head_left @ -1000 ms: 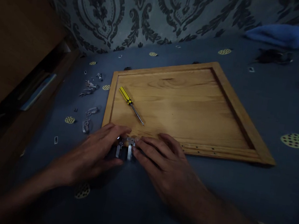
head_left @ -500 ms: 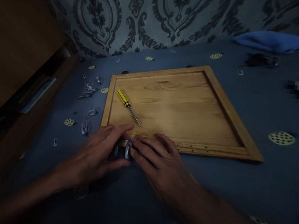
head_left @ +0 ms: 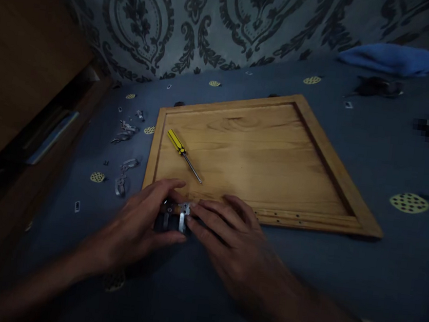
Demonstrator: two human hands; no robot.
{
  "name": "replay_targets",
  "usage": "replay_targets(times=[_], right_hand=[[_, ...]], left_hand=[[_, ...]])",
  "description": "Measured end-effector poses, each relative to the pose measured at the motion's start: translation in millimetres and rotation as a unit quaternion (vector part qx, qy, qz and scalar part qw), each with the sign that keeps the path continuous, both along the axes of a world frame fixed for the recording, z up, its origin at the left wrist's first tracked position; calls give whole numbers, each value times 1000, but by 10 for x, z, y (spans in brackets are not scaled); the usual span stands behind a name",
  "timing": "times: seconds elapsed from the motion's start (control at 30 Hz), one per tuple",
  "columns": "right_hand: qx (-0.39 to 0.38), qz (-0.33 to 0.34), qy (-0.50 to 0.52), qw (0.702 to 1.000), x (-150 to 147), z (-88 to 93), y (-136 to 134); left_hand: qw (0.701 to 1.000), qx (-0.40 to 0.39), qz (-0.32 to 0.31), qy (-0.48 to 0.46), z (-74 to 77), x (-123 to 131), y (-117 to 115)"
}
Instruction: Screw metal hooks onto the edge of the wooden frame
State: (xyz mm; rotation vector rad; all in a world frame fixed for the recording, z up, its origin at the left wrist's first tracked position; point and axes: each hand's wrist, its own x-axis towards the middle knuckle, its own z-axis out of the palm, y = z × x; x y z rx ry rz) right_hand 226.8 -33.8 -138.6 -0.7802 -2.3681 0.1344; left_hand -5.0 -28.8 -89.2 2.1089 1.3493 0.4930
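A wooden cabinet door [head_left: 254, 155] with a raised frame lies flat on the blue patterned cloth. At its near left corner sits a shiny metal hinge [head_left: 184, 217], with a darker metal part [head_left: 166, 220] just left of it. My left hand [head_left: 140, 220] curls round these from the left, forefinger above and thumb below. From the right, my right hand [head_left: 226, 229] presses its fingertips on the hinge, its other fingers over the door's near edge. The fingertips' exact contact is partly hidden. A yellow and black screwdriver [head_left: 180, 149] rests on the door panel, its tip pointing toward me.
Several loose metal hinges [head_left: 127, 133] lie left of the door, with another hinge part [head_left: 121, 184] nearer. Small holes mark the door's near rail. A blue cloth [head_left: 396, 60] and a dark object [head_left: 377, 88] are at the back right. Wooden furniture [head_left: 24, 67] stands left.
My view has shifted slightly. The metal parts between my hands show more clearly, and the hinge looks brighter. Both hands stay in nearly the same place.
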Motion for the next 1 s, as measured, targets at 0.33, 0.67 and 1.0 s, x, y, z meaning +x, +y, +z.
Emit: replay_targets(times=[0.33, 0.67, 1.0], right_hand=[[1, -6, -11, 1000, 5, -14, 9], [-9, -1, -36, 999, -1, -28, -8], [22, -3, -15, 1000, -35, -56, 29]], left_hand=[[1000, 10, -1, 6, -14, -26, -3], [999, -10, -10, -35, 60, -81, 50], [986, 65, 121, 93, 338, 110, 1204]])
